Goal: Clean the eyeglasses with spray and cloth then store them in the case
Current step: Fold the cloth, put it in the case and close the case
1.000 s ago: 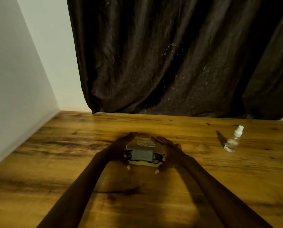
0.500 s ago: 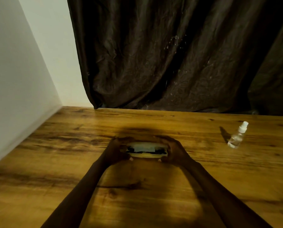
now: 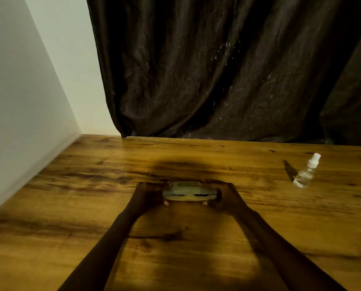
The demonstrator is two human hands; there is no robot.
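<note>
A yellowish glasses case point(image 3: 189, 194) is held low over the middle of a wooden table point(image 3: 70, 206), whether just above the surface or resting on it cannot be told. The case is gripped at its two short ends: the left hand point(image 3: 149, 195) is curled round the left end and the right hand point(image 3: 225, 196) round the right end, with the thumbs laid along the near edge and the fingers wrapped over the far side. The lid is seen lowered almost fully onto the base, so that only a narrow dark slit is left along the front. Dark shapes are glimpsed in that slit, but they cannot be identified as the glasses with any certainty. Both forearms are stretched forward from the bottom of the view, and a broad shadow is cast on the wood beyond the hands. A small clear spray bottle point(image 3: 306, 172) with a white cap is stood upright on the table, well apart from the case, to the right and a little farther back. A dark, creased curtain point(image 3: 217, 80) is hung behind the table, and a pale wall point(image 3: 18, 101) is seen along its left side.
</note>
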